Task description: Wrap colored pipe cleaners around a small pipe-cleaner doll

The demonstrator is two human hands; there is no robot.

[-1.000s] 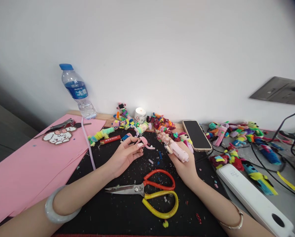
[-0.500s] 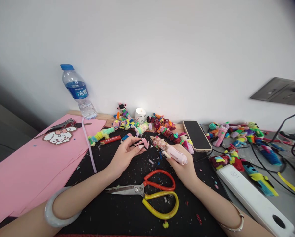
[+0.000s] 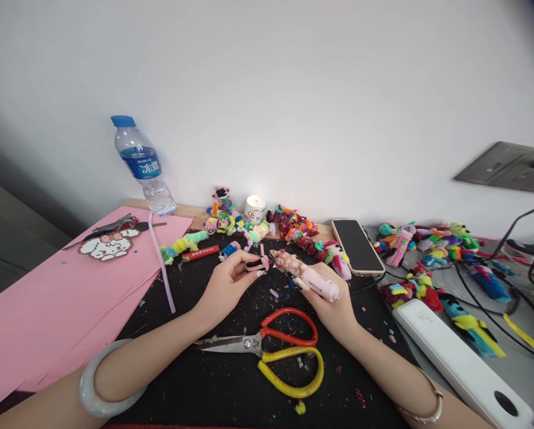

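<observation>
My left hand (image 3: 224, 289) pinches a short pink pipe cleaner (image 3: 265, 262), bent into a small curl, between thumb and fingers. Wrapped in my right hand (image 3: 337, 310) is a small pale pink hot glue gun (image 3: 319, 282), its crusted front end pointing left at the pink piece. The two are close together; whether they touch I cannot tell. Below both hands lie scissors (image 3: 252, 344) with one red and one yellow handle, on a black mat (image 3: 213, 387) strewn with scraps.
Pink sheets (image 3: 70, 298) and a lilac pipe cleaner (image 3: 163, 268) lie left. A water bottle (image 3: 144, 167) leans on the wall. Behind are a white candle (image 3: 255, 208), fuzzy dolls (image 3: 300, 235) and a phone (image 3: 358, 245). Right are more dolls (image 3: 431, 241), cables and a white device (image 3: 461, 363).
The pink pipe cleaner has turned in my left fingers, one end now pointing up. My left hand has closed and shifted slightly; the glue gun stays almost in place.
</observation>
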